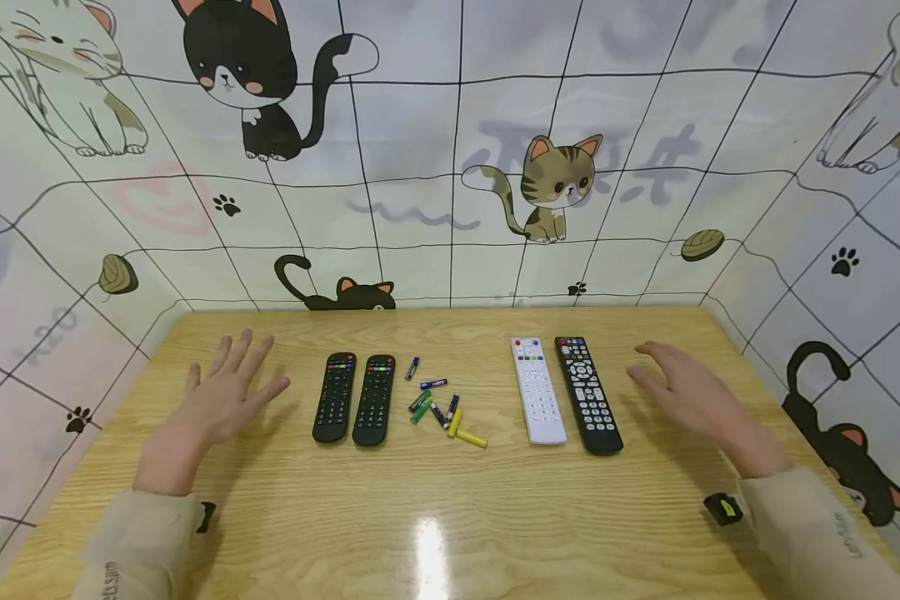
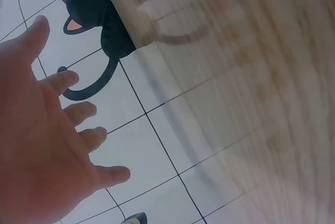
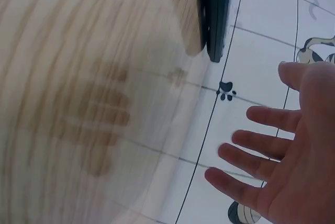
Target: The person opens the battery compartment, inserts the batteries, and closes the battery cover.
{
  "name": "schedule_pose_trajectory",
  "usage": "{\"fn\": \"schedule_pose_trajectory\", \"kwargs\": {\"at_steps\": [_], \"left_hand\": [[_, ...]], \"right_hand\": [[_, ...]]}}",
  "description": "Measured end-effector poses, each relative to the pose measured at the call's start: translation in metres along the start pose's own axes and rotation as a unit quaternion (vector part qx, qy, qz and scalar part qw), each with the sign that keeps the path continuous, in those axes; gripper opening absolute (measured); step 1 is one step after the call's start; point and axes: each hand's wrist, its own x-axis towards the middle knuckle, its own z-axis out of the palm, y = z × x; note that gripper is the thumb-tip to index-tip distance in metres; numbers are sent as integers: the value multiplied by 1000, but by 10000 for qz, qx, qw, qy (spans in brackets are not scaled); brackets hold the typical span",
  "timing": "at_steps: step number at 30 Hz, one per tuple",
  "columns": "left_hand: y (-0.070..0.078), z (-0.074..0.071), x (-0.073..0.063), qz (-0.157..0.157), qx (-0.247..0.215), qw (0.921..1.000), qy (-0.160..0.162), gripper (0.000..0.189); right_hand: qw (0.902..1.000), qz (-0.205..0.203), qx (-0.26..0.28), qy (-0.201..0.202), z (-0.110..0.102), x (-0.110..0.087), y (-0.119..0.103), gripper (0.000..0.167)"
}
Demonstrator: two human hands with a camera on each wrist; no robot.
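Observation:
My left hand (image 1: 221,404) is at the left of the wooden table, fingers spread and straight, holding nothing. Nearest to it are two black remotes, an outer one (image 1: 335,397) and an inner one (image 1: 374,400), lying side by side. On the right, my right hand (image 1: 693,400) is held palm down with relaxed fingers and nothing in them. Beside it lie a long black remote (image 1: 588,395) and a white remote (image 1: 538,391). In the wrist views both the left palm (image 2: 47,135) and the right palm (image 3: 293,166) show bare.
Between the remote pairs lie several small batteries: purple ones (image 1: 433,384), green ones (image 1: 422,410) and yellow ones (image 1: 472,438). The wooden table (image 1: 307,517) meets a cat-patterned backdrop (image 1: 420,200) at its back and sides.

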Motion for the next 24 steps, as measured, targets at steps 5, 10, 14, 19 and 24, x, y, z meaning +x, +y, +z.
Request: {"fn": "schedule_pose_trajectory", "kwargs": {"at_steps": [5,10,14,19,24], "left_hand": [[5,2,2,56,-34,10000,10,83],[13,3,6,174,-172,9997,84,80],[24,5,7,400,-420,9983,50,77],[39,6,8,598,-478,9970,86,74],[49,7,9,672,-404,9967,196,71]], "right_hand": [[10000,49,-1,-55,7,6,-14,66],[9996,137,126,-197,14,14,-29,66],[9984,345,139,-420,20,21,-39,78],[9966,583,89,-578,27,31,-48,89],[9954,732,-119,-604,29,38,-55,92]]}}
